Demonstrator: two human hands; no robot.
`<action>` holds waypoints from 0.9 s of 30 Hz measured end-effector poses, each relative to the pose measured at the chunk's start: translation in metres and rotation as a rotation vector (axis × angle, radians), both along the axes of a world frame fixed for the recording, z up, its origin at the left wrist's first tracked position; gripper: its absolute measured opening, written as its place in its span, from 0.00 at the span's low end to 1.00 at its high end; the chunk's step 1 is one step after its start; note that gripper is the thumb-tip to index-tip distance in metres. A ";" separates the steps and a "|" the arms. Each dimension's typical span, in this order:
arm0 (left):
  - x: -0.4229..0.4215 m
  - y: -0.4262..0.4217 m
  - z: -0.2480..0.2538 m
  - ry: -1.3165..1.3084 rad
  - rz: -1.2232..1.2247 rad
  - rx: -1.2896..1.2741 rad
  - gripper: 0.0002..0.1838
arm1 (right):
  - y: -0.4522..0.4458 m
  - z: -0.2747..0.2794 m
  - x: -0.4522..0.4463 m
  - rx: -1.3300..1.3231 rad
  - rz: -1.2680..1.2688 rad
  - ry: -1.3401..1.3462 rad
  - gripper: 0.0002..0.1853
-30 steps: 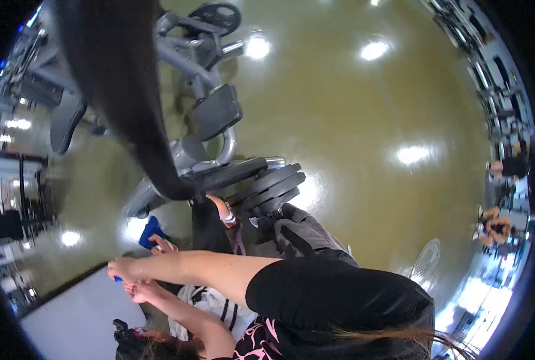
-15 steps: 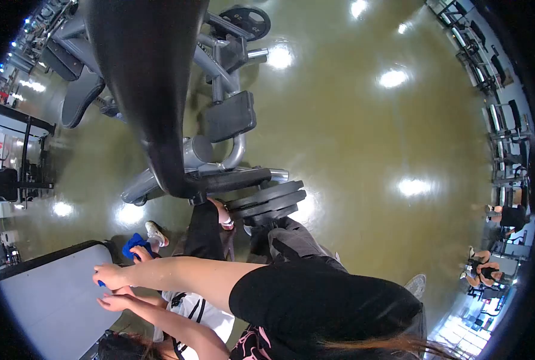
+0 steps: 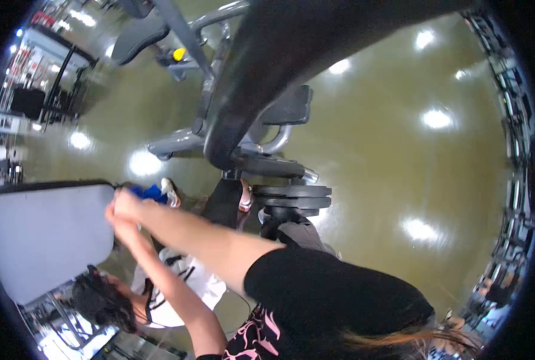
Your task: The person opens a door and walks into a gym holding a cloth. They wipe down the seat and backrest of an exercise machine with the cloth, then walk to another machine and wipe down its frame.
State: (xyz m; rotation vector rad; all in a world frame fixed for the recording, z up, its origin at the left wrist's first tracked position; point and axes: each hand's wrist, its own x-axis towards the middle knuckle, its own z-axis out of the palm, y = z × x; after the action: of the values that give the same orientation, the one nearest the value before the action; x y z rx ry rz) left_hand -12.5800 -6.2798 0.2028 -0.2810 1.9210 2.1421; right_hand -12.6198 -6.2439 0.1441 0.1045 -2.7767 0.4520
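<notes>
My right hand (image 3: 127,205) is at the left, at the end of my outstretched, black-sleeved arm. It looks closed, and what is in it is hidden. My left hand (image 3: 117,221) lies against it from below, its fingers smeared by motion. Just behind them is a blue cloth (image 3: 151,193), partly covered by my hands. A pale grey padded board (image 3: 48,237) with a black edge stands to their left. Below my arms a person in a white top (image 3: 204,285), with dark hair, bends close by.
A thick black padded arm (image 3: 273,66) of a machine crosses the top. Dark weight plates (image 3: 294,198) sit on the machine near a person's grey-trousered leg. A grey seat pad (image 3: 291,107) is behind. Gym equipment (image 3: 513,132) lines the right edge.
The view has turned, shifting the machine and plates right. My hands have come together and sit higher in the view. The other person's dark-haired head shows more fully.
</notes>
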 end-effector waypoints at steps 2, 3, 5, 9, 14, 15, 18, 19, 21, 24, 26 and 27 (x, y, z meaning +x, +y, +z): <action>-0.025 0.000 -0.068 0.772 -0.283 -0.358 0.12 | 0.069 -0.038 0.006 -0.581 0.345 0.366 0.12; -0.001 0.026 -0.062 1.090 -0.323 -0.555 0.12 | 0.094 -0.039 0.030 -0.687 0.062 -0.078 0.09; 0.069 0.056 -0.024 0.856 -0.425 -0.770 0.12 | 0.131 -0.043 0.088 -0.959 -0.306 -0.094 0.13; 0.105 0.054 -0.075 0.631 -0.541 -0.884 0.15 | 0.169 -0.062 0.206 -1.031 -0.405 0.178 0.10; 0.089 0.070 -0.086 0.915 -0.561 -0.919 0.11 | 0.178 -0.069 0.252 -0.944 -0.358 -0.005 0.14; 0.078 0.073 -0.079 0.975 -0.502 -0.898 0.11 | 0.174 -0.071 0.250 -0.960 -0.340 0.039 0.13; 0.032 0.070 -0.069 0.838 -0.392 -0.679 0.13 | 0.160 -0.061 0.229 -0.940 -0.171 0.079 0.15; 0.035 0.077 -0.047 0.740 -0.370 -0.724 0.15 | 0.155 -0.056 0.215 -0.993 -0.163 0.018 0.16; -0.001 0.063 -0.061 1.104 -0.294 -1.084 0.22 | 0.154 -0.035 0.188 -0.945 -0.074 0.155 0.14; -0.006 0.064 -0.054 0.617 -0.454 -0.880 0.24 | 0.150 -0.017 0.147 -0.942 -0.108 0.294 0.14; 0.002 0.069 -0.040 0.138 -0.467 -0.330 0.26 | 0.146 -0.009 0.121 -0.903 -0.165 0.220 0.14; 0.028 0.085 -0.019 0.037 -0.493 -0.155 0.25 | 0.145 -0.002 0.111 -0.933 -0.166 0.221 0.14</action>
State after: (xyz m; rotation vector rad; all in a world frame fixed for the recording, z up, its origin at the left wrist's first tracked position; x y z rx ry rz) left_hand -12.5517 -6.1947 0.1838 0.1912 1.9281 1.6927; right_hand -12.5090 -6.0993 0.1418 -0.2716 -2.0825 1.5029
